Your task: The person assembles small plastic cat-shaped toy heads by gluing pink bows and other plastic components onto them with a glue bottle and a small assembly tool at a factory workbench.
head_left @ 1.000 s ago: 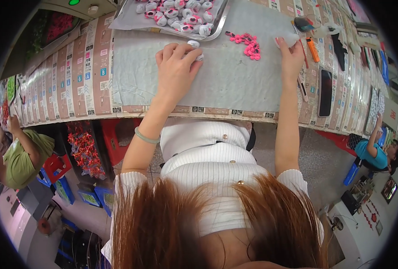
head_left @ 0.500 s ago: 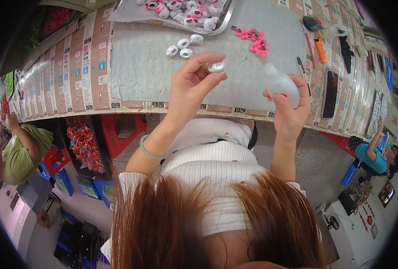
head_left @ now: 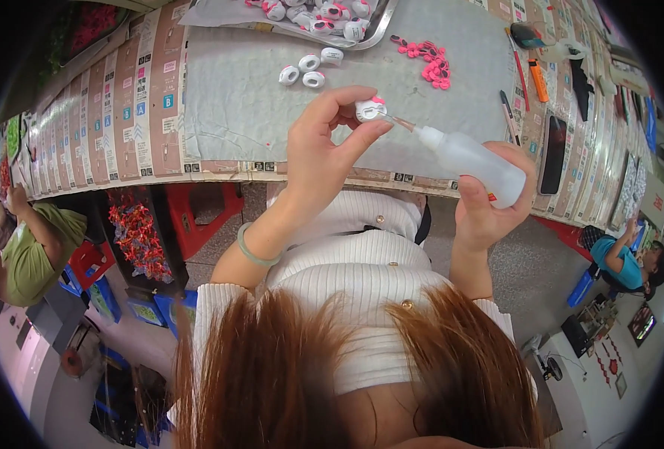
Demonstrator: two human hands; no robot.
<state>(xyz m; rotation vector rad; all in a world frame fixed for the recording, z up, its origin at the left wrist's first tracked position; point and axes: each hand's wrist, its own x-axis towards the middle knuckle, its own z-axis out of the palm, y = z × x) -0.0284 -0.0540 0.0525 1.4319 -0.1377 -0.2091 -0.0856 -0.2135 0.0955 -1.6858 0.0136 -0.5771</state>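
Between the thumb and fingers of my left hand [head_left: 330, 138] is a small white piece with a pink part [head_left: 371, 108], held above the grey table cover. My right hand [head_left: 493, 196] is wrapped round a translucent white squeeze bottle [head_left: 475, 163] with a thin tip. The bottle lies tilted, and its tip reaches the face of the white piece; whether they touch I cannot tell. Several loose white ring-like pieces [head_left: 310, 61] lie beyond my left hand. A cluster of small pink parts [head_left: 438, 67] is spread past the bottle.
A metal tray [head_left: 380, 26] of white and pink pieces stands at the back. On the right lie a phone [head_left: 552, 156], a pen [head_left: 508, 112], an orange cutter [head_left: 537, 80] and a red stick [head_left: 519, 71]. Other people [head_left: 622, 251] sit at both sides.
My right hand has turned the bottle from pointing at the pink parts to pointing left at the white piece. My left hand has shifted slightly right, turning the piece's face toward me.
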